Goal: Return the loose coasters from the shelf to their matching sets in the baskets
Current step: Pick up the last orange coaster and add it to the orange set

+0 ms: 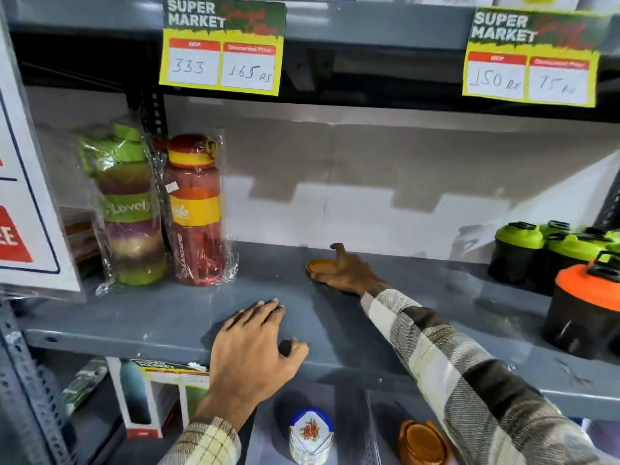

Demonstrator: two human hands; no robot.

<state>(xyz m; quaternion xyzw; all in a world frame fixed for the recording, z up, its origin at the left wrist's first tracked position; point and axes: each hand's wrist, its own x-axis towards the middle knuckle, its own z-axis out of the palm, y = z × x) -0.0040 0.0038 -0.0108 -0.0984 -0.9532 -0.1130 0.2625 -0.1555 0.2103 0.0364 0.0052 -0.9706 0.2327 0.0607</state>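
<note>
So the left hand (250, 344) was lying palm-down, fingers spread, holding nothing, on the front edge of the grey shelf (161, 317). Further back on that shelf, right of it, sat the loose orange coaster (320, 266), round and lying flat, face up. The right hand (345, 271) was touching its right edge, thumb underneath-ish, fingers loosely curled, not really clamped yet.

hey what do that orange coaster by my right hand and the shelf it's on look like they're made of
Orange coaster: probably plastic, with a smooth, slightly glossy, even-coloured surface and a moulded raised rim. Shelf: likely grey-painted sheet metal, thin with a folded front edge, a matte finish and small scuffs.
</note>
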